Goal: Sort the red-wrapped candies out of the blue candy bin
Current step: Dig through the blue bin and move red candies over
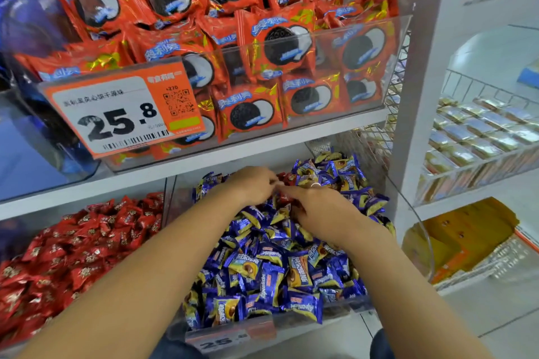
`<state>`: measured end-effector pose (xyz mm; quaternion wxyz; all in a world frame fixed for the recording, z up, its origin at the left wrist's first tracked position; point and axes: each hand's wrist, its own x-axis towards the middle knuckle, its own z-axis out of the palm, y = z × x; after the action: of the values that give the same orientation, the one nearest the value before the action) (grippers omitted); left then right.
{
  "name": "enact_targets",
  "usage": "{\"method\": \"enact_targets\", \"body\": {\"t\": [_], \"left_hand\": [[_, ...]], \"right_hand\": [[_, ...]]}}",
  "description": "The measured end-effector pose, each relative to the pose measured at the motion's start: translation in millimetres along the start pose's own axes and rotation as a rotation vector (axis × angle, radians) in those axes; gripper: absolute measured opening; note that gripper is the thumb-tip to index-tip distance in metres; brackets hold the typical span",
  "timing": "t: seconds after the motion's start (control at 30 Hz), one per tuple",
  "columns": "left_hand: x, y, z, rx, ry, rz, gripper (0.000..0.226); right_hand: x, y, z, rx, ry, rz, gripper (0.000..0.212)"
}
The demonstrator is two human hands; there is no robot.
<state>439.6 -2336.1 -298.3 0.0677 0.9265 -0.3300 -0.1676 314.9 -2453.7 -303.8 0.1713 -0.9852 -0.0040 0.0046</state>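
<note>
At centre frame, our left hand [256,183] and right hand [320,210] curl over red candies [287,178] in the blue candy bin [262,326], apparently picking them out; whether either actually holds one, we cannot tell.

Bare forearms, no sleeves; perhaps a ring [314,184] above the hands; dark blue trousers [382,345].

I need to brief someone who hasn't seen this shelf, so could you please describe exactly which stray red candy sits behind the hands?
Start at the clear bin of blue candies on the lower shelf, right of the red candy bin. Look to its back, just beyond the fingertips of the left hand. The red-wrapped candy lies there, the red piece among blue and yellow wrappers.
</note>
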Motion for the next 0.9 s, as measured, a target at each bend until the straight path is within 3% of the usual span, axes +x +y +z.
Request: {"method": "enact_targets", "body": {"t": [0.1,0.17,0.33,0.53,0.63,0.8,0.9], "left_hand": [[3,0,7,0.003,-0.042,0.007,0.026],[1,-4,9,-0.029,-0.001,0.011,0.020],[-22,-12,4,-0.215,0.123,0.002,0.030],[-57,-21,-7,-0.040,0.132,-0.025,0.014],[-72,-23,-9,0.023,0.135,0.001,0.010],[-88,-20,-13,-0.043,-0.045,0.130,0.012],[-89,-22,-18,-0.105,0.036,0.086,0.026]], "right_hand": [[4,0,1,-0.001,-0.064,0.027,0.058],[6,-3,5,-0.040,0.010,0.041,0.053],[6,-6,7,-0.077,0.094,0.050,0.034],[-6,-10,2,-0.069,0.110,0.064,0.026],[-11,-10,-4,-0.084,0.132,0.117,0.020],[-21,6,-17,0.014,0.018,0.249,0.023],[-28,22,-30,0.096,-0.004,0.365,0.026]]}}
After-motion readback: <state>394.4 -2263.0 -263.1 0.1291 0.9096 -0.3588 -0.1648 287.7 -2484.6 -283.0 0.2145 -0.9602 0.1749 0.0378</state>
